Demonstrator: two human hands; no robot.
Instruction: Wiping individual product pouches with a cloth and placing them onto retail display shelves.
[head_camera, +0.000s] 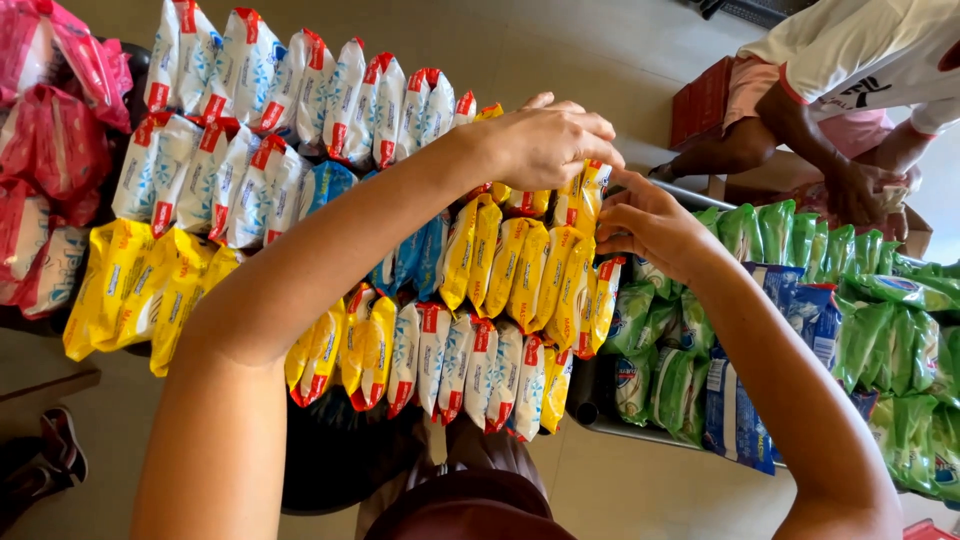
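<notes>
Fingers of both hands grip an upright yellow packet.

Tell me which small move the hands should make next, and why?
Probably press the yellow packet down into its row. The left hand and right hand both pinch it, and it stands higher than the other yellow packets beside it.

Both forearms bare to the elbow, no sleeves, watch or rings showing; left hand and right hand ungloved; dark maroon trousers below.
</notes>
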